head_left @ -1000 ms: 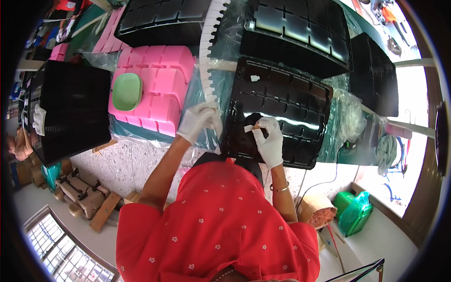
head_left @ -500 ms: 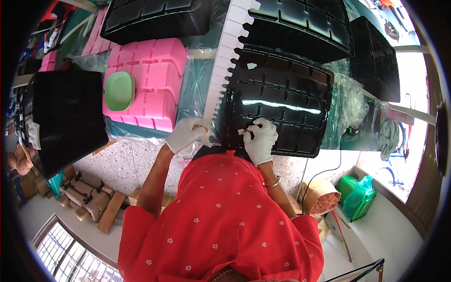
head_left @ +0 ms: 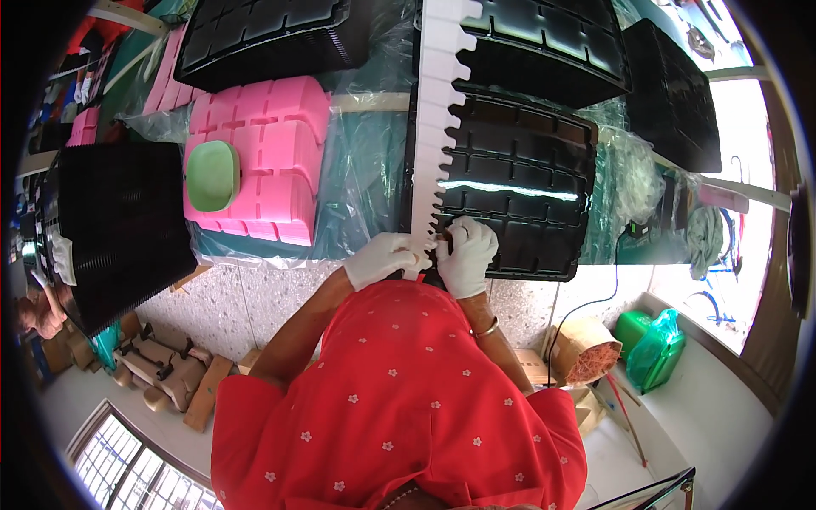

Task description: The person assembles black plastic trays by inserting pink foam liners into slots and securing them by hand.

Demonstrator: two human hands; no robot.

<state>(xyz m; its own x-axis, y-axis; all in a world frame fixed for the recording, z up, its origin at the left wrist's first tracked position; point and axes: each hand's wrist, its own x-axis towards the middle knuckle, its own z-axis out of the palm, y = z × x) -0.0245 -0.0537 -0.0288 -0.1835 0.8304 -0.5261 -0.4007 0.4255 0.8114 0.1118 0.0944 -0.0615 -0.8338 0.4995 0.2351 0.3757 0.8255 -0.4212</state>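
A long white strip [head_left: 432, 127] with crosswise lines and a notched right edge runs away from me over the left side of a black moulded tray [head_left: 518, 157]. Gloved in white, my left hand [head_left: 382, 257] is closed on the strip's near end. My right hand [head_left: 467, 257], also gloved, is closed at the strip's notched edge, above the tray's near left corner. Its thumb and forefinger are bent together there; what they pinch is hidden.
Left of the strip stands a pink moulded stack [head_left: 259, 161] with a green dish [head_left: 212, 176] on it. Black tray stacks stand at the far left [head_left: 119, 229], back [head_left: 272, 42] and right [head_left: 671, 93]. Crumpled clear plastic [head_left: 629, 174] lies right of the tray.
The strip has shifted right, onto the tray, covering a small white piece there. My left hand has moved right with it. The small white piece in my right fingers no longer shows.
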